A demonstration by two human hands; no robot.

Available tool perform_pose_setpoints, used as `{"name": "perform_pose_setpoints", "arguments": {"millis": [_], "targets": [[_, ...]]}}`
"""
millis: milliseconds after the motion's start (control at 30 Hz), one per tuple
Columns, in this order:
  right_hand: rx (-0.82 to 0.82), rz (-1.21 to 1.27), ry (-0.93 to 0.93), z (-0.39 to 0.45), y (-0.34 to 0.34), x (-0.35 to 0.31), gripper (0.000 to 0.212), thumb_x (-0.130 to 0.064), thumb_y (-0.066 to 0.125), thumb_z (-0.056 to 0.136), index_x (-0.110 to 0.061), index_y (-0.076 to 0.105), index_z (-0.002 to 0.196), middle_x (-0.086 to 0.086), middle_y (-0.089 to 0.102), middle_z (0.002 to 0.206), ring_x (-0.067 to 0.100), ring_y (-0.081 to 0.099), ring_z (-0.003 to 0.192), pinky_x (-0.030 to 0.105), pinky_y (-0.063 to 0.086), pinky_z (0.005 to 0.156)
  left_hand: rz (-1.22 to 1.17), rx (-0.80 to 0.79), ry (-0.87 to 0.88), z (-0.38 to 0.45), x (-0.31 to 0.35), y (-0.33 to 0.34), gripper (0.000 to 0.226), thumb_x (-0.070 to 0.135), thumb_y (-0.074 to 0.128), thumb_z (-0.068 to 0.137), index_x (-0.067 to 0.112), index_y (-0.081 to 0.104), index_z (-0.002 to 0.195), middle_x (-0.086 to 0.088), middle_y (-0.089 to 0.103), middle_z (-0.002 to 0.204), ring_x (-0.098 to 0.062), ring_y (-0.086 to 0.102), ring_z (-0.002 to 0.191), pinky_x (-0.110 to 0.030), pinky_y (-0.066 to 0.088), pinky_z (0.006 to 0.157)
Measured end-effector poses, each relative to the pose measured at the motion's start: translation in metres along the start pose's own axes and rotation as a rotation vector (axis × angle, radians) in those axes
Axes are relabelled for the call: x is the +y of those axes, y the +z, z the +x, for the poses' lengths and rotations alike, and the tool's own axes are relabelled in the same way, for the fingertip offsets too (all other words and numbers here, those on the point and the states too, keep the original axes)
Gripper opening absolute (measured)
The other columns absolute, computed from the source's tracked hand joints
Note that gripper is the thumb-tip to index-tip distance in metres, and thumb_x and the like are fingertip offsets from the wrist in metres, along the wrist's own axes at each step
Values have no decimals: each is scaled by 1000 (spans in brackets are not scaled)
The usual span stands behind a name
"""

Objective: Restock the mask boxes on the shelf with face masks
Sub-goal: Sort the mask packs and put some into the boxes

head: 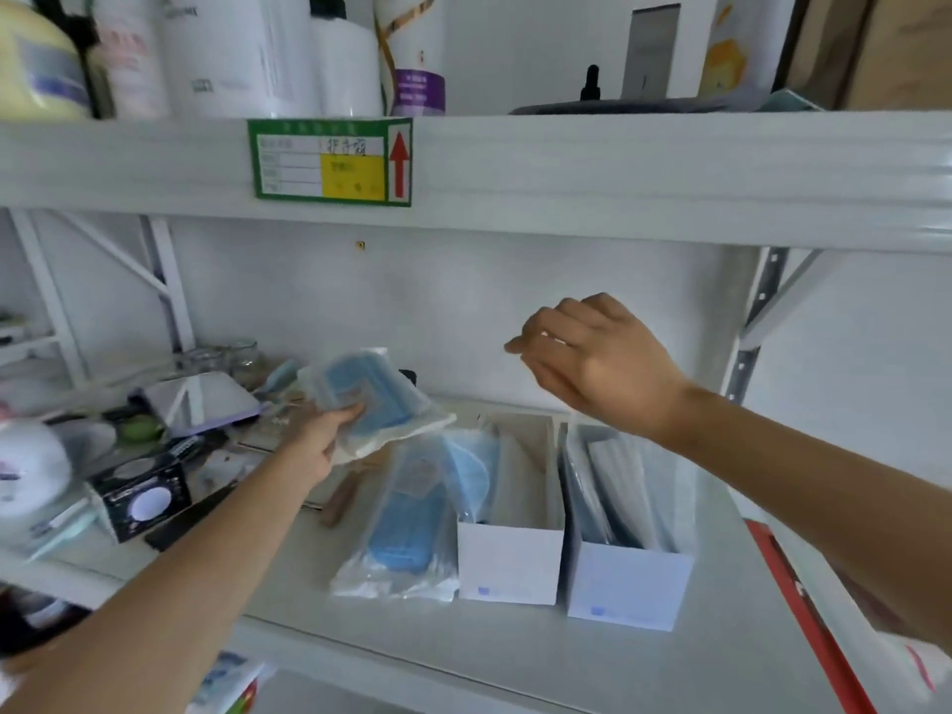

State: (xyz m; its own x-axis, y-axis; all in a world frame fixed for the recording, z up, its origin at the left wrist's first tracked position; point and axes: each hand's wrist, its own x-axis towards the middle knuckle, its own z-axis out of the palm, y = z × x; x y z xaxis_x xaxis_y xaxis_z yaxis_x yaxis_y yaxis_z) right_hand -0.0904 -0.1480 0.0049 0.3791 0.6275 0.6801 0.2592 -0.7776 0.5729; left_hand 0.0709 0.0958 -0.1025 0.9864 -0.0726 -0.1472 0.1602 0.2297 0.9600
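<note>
Above the shelf's (515, 646) left side, the left hand (319, 440) clamps a bagged pack of blue masks (371, 399), its long axis tilted toward far-left. Nearest open box (510, 512) sits just right and nearer. The right hand (597, 363) hovers, fingers loosely curled, empty.

The person's left hand (322, 440) and right hand (597, 360) are both bare, without gloves, and both forearms are uncovered, with no sleeve showing anywhere along them.
</note>
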Motion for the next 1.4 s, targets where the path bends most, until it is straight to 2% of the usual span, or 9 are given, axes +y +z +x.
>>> {"name": "perform_pose_setpoints", "arguments": {"millis": [233,400,567,733,833,933,1067,1200,1400], "targets": [[-93,-52,215,-23,-2,31,27,-16,46,86,-10,72,85,6,70,76,26,66,61,31,50,57,235,-46,-3,23,-41,-3,24,1,68,80,7,60,102,-23,63,119,-35,60,107,-52,49,94],[-174,-130,230,-18,14,23,28,-17,44,83,-10,71,82,6,69,74,27,67,61,32,52,58,753,-385,-179,11,-54,11,35,29,68,82,16,54,111,-1,62,94,-16,59,82,-24,48,66],[-246,-198,311,12,36,-2,30,-17,41,81,-10,69,74,4,68,67,26,65,57,34,53,57,1430,-580,-253,13,-44,3,58,67,24,88,15,49,85,-1,44,63,-13,40,51,-25,37,53],[-779,-1,713,50,61,-45,28,-25,36,94,-15,62,100,5,68,102,28,65,92,34,49,77,1453,-707,-96,40,-23,-11,80,65,9,90,11,29,146,-3,48,74,-10,41,55,-28,49,64],[-1040,206,1037,57,80,-66,48,-46,36,95,-8,59,114,15,66,116,30,63,104,39,51,87,1477,-717,39,45,-4,-15,68,53,15,97,-1,49,120,-3,43,62,-11,40,51,-21,37,50],[-1079,400,1321,61,82,-78,75,-66,44,82,-1,52,118,17,68,110,30,71,89,31,57,64,1462,-753,113,50,8,-16,54,49,17,98,10,47,77,-3,45,61,-13,41,48,-20,37,47],[-1395,339,1185,59,69,-101,44,-44,56,88,-3,50,98,8,59,74,13,58,54,26,53,52,1438,-769,210,55,15,-8,49,46,23,98,8,43,76,-5,52,58,-15,44,43,-21,38,46],[-1303,103,1184,48,68,-110,23,-13,42,88,-11,41,65,-1,56,51,11,51,36,17,45,44,1319,-808,298,49,16,11,47,41,27,98,-1,47,105,-19,65,83,-24,52,54,-21,38,43],[-1147,350,1452,38,60,-106,34,-13,42,93,4,43,123,17,64,83,18,60,50,24,52,43,1066,-930,217,20,6,31,35,37,28,100,7,45,110,-2,56,79,-15,53,62,-20,41,50]]}}
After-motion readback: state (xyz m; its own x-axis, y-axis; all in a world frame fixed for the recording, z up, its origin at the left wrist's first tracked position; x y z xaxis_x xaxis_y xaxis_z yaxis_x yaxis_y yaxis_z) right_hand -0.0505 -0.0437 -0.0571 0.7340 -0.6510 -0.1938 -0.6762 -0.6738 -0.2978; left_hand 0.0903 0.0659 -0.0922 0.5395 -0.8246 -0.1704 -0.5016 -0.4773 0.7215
